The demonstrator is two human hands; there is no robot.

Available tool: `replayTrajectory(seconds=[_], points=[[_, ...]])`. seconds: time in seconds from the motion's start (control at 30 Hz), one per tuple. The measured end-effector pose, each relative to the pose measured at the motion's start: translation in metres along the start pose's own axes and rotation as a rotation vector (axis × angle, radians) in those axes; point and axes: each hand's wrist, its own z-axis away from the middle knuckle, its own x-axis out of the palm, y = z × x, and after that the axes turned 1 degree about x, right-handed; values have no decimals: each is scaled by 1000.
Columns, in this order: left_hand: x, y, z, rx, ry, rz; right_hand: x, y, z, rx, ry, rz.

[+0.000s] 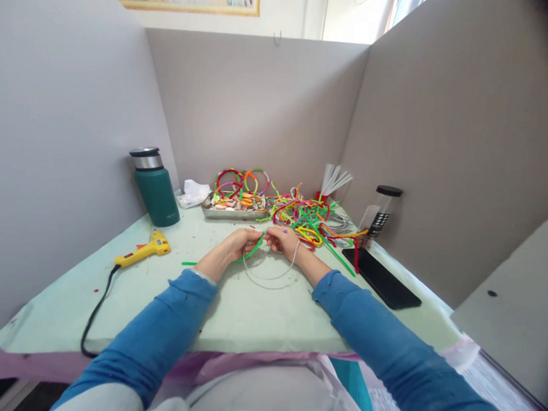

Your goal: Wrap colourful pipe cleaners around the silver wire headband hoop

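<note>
Pinching a green pipe cleaner [253, 250] and a thin white ring [272, 278] near their tops, my 2 hands meet over the tabletop [261, 327]: left hand [239, 244], fingers closed, and right hand [282, 241], thumb and fingertips together (a bit of purple shows there). The ring hangs below my fingers. Beyond lie a metal tray [235, 214] and a tangle of colorful pipe cleaners [301, 210]; the yellow glue gun [142, 252] lies to the left, the black phone [381, 279] to the right.

Bottle [156, 189] and glue gun [142, 250] lie left on the bench [261, 327], tray [235, 212] upper centre (pipe cleaners [308, 213] beside it), phone [381, 278] right.
</note>
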Motion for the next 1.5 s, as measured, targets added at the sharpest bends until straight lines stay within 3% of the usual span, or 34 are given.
replayTrajectory(seconds=[0.3,0.6,0.8,1.23,1.5], points=[[-1,-3,1,164,-21,-188,-2,0,-3,-4,25,-63],[-7,-11,-12,458,278,-845,0,-2,-1,6,25,-41],[-8,-11,-11,593,322,-1128,3,-5,1,18,26,-34],[-11,-11,-10,719,285,-1136,-1,0,-3,-8,22,-42],[-8,-6,-7,581,249,-941,-2,1,-3,-26,-5,-28]])
